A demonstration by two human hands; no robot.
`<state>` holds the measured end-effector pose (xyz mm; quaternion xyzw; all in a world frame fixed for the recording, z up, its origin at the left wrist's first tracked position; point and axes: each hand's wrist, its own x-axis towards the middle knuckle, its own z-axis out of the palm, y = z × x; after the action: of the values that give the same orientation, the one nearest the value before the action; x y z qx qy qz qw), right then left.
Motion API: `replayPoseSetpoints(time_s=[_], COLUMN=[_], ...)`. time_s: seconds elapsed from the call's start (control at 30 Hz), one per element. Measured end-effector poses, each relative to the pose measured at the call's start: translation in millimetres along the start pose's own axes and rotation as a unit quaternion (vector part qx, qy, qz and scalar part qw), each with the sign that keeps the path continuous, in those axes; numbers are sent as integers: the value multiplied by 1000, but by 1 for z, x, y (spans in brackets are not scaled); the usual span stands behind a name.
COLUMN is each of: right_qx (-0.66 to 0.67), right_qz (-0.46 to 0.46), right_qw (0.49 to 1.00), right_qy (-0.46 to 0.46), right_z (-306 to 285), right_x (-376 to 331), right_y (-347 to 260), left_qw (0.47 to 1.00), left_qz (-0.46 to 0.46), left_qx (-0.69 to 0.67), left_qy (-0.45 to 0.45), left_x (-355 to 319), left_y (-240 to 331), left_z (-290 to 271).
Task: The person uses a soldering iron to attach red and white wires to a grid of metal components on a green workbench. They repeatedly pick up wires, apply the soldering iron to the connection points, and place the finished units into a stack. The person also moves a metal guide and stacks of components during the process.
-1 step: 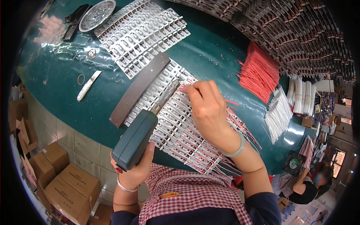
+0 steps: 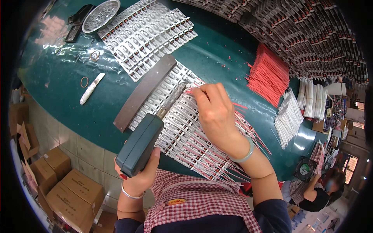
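In my left hand [image 2: 142, 176] is a boxy dark green hand tool [image 2: 140, 143], which looks like a soldering gun, its fingers wrapped round the handle. Its rough, greyish metal nose [image 2: 173, 100] reaches over a rack of small metal parts [image 2: 186, 134] in close rows. My right hand [image 2: 215, 110] is closed in a pinch by the tool's tip, at the end of a thin red wire [image 2: 189, 91]. The fingertips partly hide what they grip. Many red and white wires [image 2: 252, 134] lie across the rack and trail toward its right side.
A brown bar [image 2: 145, 93] lies along the rack's far left. Beyond are more metal strips [image 2: 149, 35] and a round metal dish [image 2: 101, 16]. Red wires [image 2: 268, 75] and white wires [image 2: 288, 118] are piled at right. Cardboard boxes [image 2: 74, 198] stand lower left; another person [image 2: 314, 194] sits lower right.
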<state>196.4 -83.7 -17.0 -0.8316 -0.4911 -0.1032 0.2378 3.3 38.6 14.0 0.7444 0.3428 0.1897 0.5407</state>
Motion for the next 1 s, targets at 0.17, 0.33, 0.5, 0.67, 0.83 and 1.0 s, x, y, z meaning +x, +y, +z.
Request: replayPoseSetpoints(time_s=[0.17, 0.33, 0.5, 0.67, 0.83, 1.0], right_qx=[16, 30, 16, 8, -1, -5], right_qz=[-11, -12, -9, -5, -3, -4], right_qw=[1000, 999, 1000, 1000, 1000, 1000], right_qy=[21, 16, 0, -7, -11, -12], right_z=[-2, 1, 0, 0, -1, -1], right_x=[-3, -8, -7, -6, -5, -5], right_y=[-2, -8, -9, -11, -13, -13], left_qw=[1000, 1000, 998, 996, 995, 997], left_qz=[-8, -25, 42, 79, 83, 58], left_qx=[1, -6, 27, 26, 31, 39], left_qy=[7, -11, -40, -39, -42, -42], left_x=[-3, -4, 1, 5, 6, 5], left_y=[-1, 1, 0, 0, -1, 5], left_z=[-2, -5, -6, -3, -3, -5])
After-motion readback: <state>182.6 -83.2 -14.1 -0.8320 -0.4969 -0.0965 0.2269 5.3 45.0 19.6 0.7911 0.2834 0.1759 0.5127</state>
